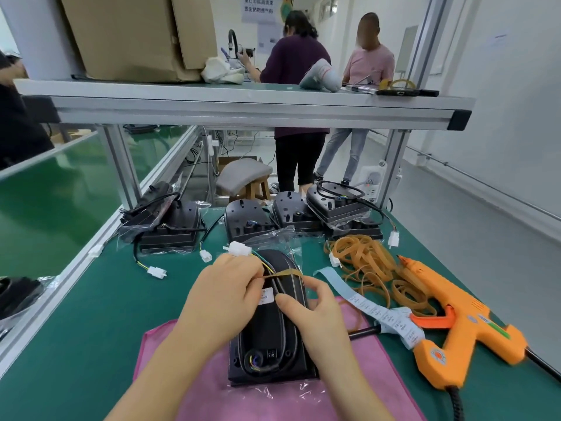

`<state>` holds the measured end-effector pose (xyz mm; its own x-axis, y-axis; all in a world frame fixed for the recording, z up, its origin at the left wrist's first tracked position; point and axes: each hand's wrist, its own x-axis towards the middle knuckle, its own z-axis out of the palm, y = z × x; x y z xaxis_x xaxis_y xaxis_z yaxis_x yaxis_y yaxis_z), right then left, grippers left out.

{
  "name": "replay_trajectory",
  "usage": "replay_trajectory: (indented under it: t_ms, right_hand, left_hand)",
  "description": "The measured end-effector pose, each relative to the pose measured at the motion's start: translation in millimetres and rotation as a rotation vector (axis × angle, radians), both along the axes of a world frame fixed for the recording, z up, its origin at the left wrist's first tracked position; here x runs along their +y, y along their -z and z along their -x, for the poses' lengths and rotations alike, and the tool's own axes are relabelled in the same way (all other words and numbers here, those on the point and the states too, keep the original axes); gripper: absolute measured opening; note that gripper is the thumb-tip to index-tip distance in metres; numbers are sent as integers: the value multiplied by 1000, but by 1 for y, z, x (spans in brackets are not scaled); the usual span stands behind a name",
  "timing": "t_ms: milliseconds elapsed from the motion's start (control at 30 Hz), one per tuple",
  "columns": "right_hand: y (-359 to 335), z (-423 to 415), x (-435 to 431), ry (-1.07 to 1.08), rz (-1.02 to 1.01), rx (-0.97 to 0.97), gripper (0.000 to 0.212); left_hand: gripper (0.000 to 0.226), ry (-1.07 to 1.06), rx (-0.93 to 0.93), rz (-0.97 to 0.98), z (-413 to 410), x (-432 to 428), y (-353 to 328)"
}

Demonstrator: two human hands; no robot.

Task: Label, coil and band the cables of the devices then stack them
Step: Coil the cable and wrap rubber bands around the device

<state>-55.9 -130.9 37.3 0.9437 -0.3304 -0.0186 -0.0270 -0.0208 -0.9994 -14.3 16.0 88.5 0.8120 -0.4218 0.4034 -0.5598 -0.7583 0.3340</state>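
Banding a coiled cable

Both hands, left (221,296) and right (315,311), pinch a tan band (288,273) stretched over the black cable (280,291) coiled on the device (270,338).

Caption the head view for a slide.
Left hand and right hand stretch a rubber band over the coiled cable on a black device.

Bright, even indoor light leaves only faint, soft shadows on the green mat (91,299) below the aluminium shelf beam (243,112). Just under the beam, plastic wrap on the black devices (170,229) glints. Wide-angle distortion bows the beam and splays its posts. Lower right of it, the orange glue gun (455,329) is smeared; the room beyond the beam looks softer.
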Motion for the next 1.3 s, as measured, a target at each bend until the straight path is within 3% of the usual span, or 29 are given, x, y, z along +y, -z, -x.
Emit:
replay_trajectory:
  t_ms: [100,200,367,567,700,867,1000,1167,1300]
  right_hand:
    - [-1,0,2,-3,42,23,48]
    - [-1,-1,1,3,72,49,62]
    - [0,0,-2,-11,28,38,54]
    - [-1,11,-8,-217,-158,72,57]
    - [2,11,-6,-176,-52,45,29]
    - [2,7,1,-182,73,18,21]
    - [3,3,4,-211,159,7,46]
    - [5,0,1,-221,276,15,54]
    - [5,1,-5,-165,235,48,87]
  left_hand:
    - [15,-73,-40,13,3,-3,4]
    - [9,-42,39,18,-1,-5,5]
    - [12,-48,40,-105,-8,-8,2]
    - [18,-44,110,156,-7,-10,7]
    - [15,-9,150,154,-5,-13,7]
    - [18,5,140,111,-5,-20,-2]
    - [8,106,37,75,0,-27,-5]
    - [13,376,53,130,14,-25,-8]
    - [11,360,128,194,15,-11,0]
